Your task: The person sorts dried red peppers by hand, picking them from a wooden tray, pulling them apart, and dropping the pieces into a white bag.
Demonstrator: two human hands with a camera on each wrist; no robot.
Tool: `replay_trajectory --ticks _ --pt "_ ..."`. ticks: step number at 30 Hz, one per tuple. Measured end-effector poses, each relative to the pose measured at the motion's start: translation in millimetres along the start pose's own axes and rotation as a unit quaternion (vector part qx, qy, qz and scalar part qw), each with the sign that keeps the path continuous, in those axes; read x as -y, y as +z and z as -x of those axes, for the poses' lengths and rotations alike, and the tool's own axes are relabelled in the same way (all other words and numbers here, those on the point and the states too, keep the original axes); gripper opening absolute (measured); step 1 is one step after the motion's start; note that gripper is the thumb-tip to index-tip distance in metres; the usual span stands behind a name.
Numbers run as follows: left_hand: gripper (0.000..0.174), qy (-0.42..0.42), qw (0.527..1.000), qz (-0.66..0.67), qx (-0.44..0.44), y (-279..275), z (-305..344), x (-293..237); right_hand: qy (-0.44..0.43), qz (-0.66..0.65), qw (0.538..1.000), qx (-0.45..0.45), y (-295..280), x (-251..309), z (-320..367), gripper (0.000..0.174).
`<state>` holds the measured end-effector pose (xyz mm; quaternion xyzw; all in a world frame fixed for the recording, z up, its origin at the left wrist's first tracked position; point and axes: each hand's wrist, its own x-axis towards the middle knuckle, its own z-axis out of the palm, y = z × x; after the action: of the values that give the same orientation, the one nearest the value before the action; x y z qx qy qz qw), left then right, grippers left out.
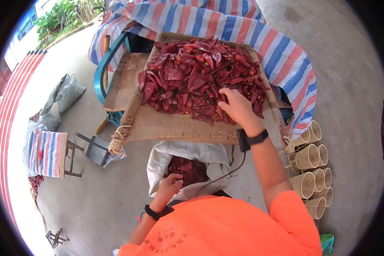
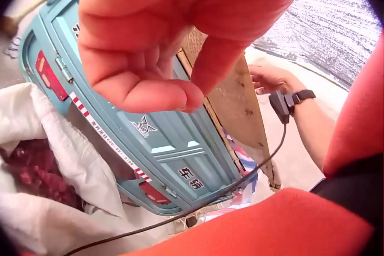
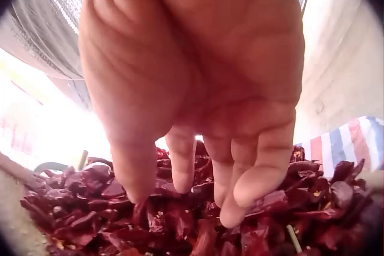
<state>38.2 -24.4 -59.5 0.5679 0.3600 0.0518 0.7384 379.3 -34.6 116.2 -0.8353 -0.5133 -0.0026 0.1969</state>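
Dark red dried chili peppers lie heaped on a framed woven tray. My right hand is at the near right part of the heap. In the right wrist view its fingers point down with gaps between them, tips right at the peppers, none gripped. My left hand hangs over a white woven sack with more red peppers inside. Seen from the left wrist, its fingers curl loosely toward the thumb, with nothing visible between them.
A teal vehicle tailgate stands under the tray. Striped tarp drapes behind it. Stacked wicker baskets stand at right. A small dark stool is on the left floor. A black cable runs from the right wrist past the sack.
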Motion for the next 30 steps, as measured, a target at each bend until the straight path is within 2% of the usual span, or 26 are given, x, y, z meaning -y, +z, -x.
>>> replay_trajectory --ticks 2,5,9,16,20,21,23,24,25,28,29,30 --pt "0.032 0.003 1.000 0.016 0.015 3.3 3.2 1.2 0.041 0.076 0.995 0.054 0.8 1.7 -25.4 0.042" --pt "0.035 -0.008 0.999 -0.013 0.031 6.3 4.9 2.6 0.050 0.118 0.990 0.056 26.0 0.0 -49.2 0.047" --pt "0.036 -0.015 0.999 -0.025 0.032 5.8 4.9 1.4 0.068 0.083 0.994 0.036 50.7 -9.2 -62.6 0.047" --pt "0.032 0.014 1.000 0.008 -0.003 -5.7 15.6 0.3 0.154 -0.027 0.988 0.012 15.8 -12.5 -47.2 0.033" --pt "0.029 0.006 0.997 0.074 0.007 -8.9 21.7 -18.2 0.130 -0.159 0.979 -0.008 17.1 -58.4 -27.9 0.033" --pt "0.028 -0.003 0.996 0.087 0.011 -9.3 19.9 -23.3 0.133 -0.220 0.966 -0.003 13.6 -62.6 -20.5 0.026" --pt "0.028 0.022 0.997 0.076 0.008 -7.1 17.6 -37.3 0.188 -0.425 0.885 -0.007 12.0 -68.9 -6.0 0.020" --pt "0.028 0.034 0.997 0.069 0.008 -5.6 17.3 -47.6 0.213 -0.521 0.827 -0.011 11.8 -72.0 3.3 0.017" --pt "0.026 0.037 0.997 0.063 0.015 -2.9 19.8 -66.2 0.244 -0.612 0.753 -0.004 -4.6 -49.2 16.8 0.011" --pt "0.026 0.071 0.993 0.079 0.057 3.8 12.9 -97.3 0.342 -0.695 0.630 0.047 -4.1 -52.4 32.0 0.013" --pt "0.027 0.074 0.992 0.079 0.068 7.3 13.9 -113.2 0.337 -0.759 0.538 0.140 5.0 -70.0 34.6 0.016" --pt "0.027 0.084 0.991 0.078 0.074 11.1 12.3 -125.5 0.326 -0.771 0.527 0.146 6.7 -68.9 39.1 0.016"
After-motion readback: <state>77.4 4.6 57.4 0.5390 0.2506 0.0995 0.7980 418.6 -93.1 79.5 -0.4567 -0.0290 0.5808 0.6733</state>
